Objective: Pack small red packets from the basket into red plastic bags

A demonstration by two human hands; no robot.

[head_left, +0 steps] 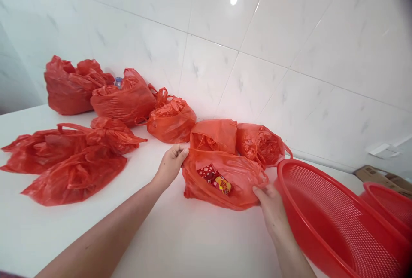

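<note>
A red plastic bag (238, 175) lies open on the white table (180, 243) in front of me. Small colourful sweet packets (215, 179) show inside its mouth. My left hand (170, 164) pinches the bag's left rim with closed fingers. My right hand (272, 207) grips the bag's right rim near the lower edge. Both hands hold the mouth of the bag spread apart.
Several more filled red bags (122, 97) sit behind and to the left along the white tiled wall (289, 46). A large red mesh basket (337, 222) stands at the right, touching my right wrist, with a second basket (391, 205) behind it. A cardboard box (383, 179) lies far right.
</note>
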